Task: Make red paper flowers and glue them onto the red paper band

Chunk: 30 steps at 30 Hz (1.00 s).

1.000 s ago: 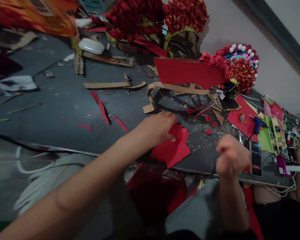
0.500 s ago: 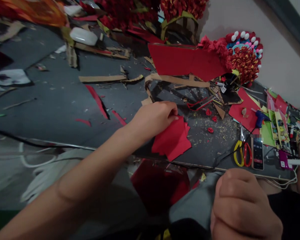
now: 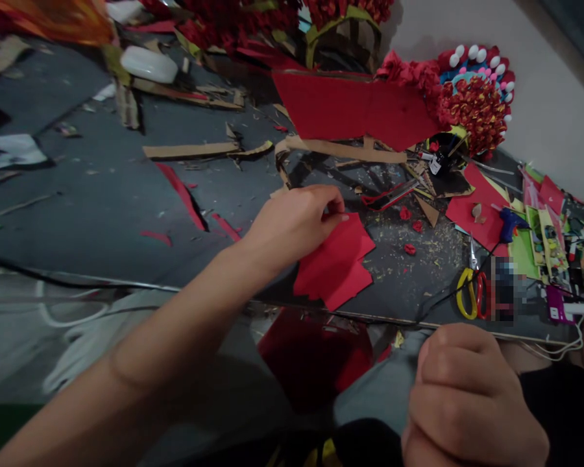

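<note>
Left hand point(image 3: 296, 217) is pinching the upper edge of the stacked red paper point(image 3: 338, 266), which is lying along the front of the bench point(image 3: 399, 292); right hand point(image 3: 472, 395) is forming a fist. Lower sheets are risking slippage if this pinch is catching only the top

A blue glue gun point(image 3: 512, 224) is lying at right; farther off, a round decoration point(image 3: 474, 120) edged with white balls is standing; far left, a white object point(image 3: 149, 64) is resting beyond a cardboard strip point(image 3: 189, 151).
</note>
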{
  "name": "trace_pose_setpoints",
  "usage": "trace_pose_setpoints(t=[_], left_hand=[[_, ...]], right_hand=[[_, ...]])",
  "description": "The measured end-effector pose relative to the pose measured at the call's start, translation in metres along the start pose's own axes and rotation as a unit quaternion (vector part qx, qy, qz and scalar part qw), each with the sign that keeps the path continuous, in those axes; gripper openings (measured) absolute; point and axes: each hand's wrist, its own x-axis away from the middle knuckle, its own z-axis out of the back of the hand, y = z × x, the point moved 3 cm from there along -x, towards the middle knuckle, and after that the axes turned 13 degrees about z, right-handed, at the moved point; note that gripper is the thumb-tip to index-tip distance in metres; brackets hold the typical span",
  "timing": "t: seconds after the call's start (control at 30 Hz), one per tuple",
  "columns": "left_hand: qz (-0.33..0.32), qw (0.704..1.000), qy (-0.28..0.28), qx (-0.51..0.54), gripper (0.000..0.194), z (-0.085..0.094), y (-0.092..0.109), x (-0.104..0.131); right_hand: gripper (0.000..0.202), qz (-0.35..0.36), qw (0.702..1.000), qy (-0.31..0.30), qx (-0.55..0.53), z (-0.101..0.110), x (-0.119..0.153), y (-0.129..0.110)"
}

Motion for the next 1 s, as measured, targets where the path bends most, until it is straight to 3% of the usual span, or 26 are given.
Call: trace_pose_setpoints(t=[0.17,0.33,0.4,0.47,0.5,0.53,0.57,0.67,0.73,0.83,1.0], left_hand=[[-0.011,0.997,0.023,0.078,0.007,0.0,0.0,-0.001],[-0.014,0.964,0.008,0.264,0.01,0.0,0.0,-0.001],[-0.013,0.932,-0.013,0.361,0.012,-0.001,0.001,-0.002],[-0.018,0.895,-0.026,0.445,0.014,-0.001,0.001,-0.003],[-0.024,0.876,-0.03,0.481,0.014,0.0,0.001,-0.004],[-0.033,0.856,-0.035,0.514,0.015,0.0,0.002,-0.004],[-0.044,0.838,-0.042,0.543,0.016,0.0,0.002,-0.004],[-0.079,0.799,-0.076,0.591,0.019,-0.002,0.006,-0.002],[-0.095,0.804,-0.098,0.579,0.018,-0.006,0.009,0.001],[-0.128,0.852,-0.075,0.502,0.011,-0.01,0.014,0.007],[-0.217,0.915,0.08,0.33,0.012,-0.011,0.019,0.018]], right_hand=[[0.036,-0.124,0.991,0.04,0.017,-0.004,0.006,0.001],[0.033,-0.058,0.998,0.01,-0.006,-0.005,0.004,-0.004],[0.032,-0.027,0.999,0.045,-0.013,-0.009,-0.001,0.005],[0.029,0.002,0.987,0.159,0.012,-0.012,-0.005,0.022],[0.022,0.002,0.987,0.161,0.021,-0.018,-0.007,0.034],[0.011,-0.03,0.993,0.109,0.04,-0.027,-0.009,0.049],[0.013,-0.073,0.992,0.08,0.067,-0.033,-0.009,0.065],[0.034,-0.143,0.989,0.017,0.045,-0.051,-0.003,0.102],[0.04,-0.163,0.986,0.014,-0.039,-0.062,0.003,0.114],[0.045,-0.181,0.969,0.022,-0.166,-0.078,0.011,0.119],[0.038,-0.207,0.944,0.093,-0.241,-0.094,0.016,0.122]])
